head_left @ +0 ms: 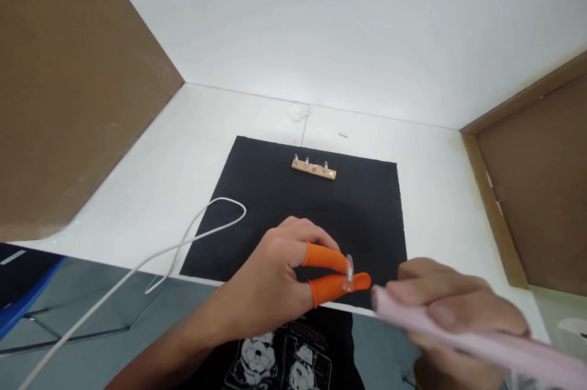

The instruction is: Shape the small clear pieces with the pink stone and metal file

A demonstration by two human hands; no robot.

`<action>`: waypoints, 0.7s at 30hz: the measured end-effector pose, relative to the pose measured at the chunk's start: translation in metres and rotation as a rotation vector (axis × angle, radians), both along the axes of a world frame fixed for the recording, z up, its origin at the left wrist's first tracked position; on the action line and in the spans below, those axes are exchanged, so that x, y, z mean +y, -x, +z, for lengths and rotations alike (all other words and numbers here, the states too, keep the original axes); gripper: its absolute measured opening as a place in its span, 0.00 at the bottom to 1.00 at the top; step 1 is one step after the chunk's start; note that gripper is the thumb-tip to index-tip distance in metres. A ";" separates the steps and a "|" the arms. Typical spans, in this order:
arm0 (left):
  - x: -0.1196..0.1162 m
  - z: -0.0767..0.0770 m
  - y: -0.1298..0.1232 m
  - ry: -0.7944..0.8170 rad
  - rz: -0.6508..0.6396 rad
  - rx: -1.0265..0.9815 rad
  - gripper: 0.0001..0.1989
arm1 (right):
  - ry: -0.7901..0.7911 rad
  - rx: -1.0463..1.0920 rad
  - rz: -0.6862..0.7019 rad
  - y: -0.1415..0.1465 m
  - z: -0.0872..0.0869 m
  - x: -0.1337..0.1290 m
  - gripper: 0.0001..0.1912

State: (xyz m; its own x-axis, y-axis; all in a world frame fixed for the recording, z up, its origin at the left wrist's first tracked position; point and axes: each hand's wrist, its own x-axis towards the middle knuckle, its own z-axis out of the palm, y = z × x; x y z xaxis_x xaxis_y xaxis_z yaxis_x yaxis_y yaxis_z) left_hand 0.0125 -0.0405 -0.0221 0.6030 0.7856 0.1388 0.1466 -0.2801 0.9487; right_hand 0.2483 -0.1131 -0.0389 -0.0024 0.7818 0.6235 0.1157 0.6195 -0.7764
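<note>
A clear false nail (pixel 349 274) is pinched between the thumb and index finger of my left hand (pixel 293 268), both covered by orange finger cots (pixel 325 257). My right hand (pixel 452 304) grips a pink pen-shaped tool (pixel 477 341) that looks like a nail drill. Its blunt, dark tip points left, a short gap away from the nail; motion blurs it, so the bit cannot be made out. Beyond my hands, a small wooden strip (pixel 313 169) lies on the black mat (pixel 275 194), with several clear false nails standing up on it.
A white cable (pixel 151 253) loops over the mat's left edge and off the table's front. Near the back wall lie a small metal pin (pixel 343 134) and a crumpled translucent piece (pixel 298 111). Brown panels (pixel 82 90) flank the white table on both sides.
</note>
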 end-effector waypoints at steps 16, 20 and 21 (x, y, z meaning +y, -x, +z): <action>-0.006 0.001 0.007 0.004 0.009 0.005 0.05 | 0.011 -0.015 -0.077 -0.003 -0.001 -0.003 0.13; -0.007 0.000 0.008 0.004 0.007 0.014 0.05 | -0.011 0.011 -0.093 -0.005 -0.002 -0.002 0.16; -0.007 0.000 0.009 0.000 0.007 0.012 0.05 | 0.012 -0.009 -0.074 0.002 0.000 -0.001 0.12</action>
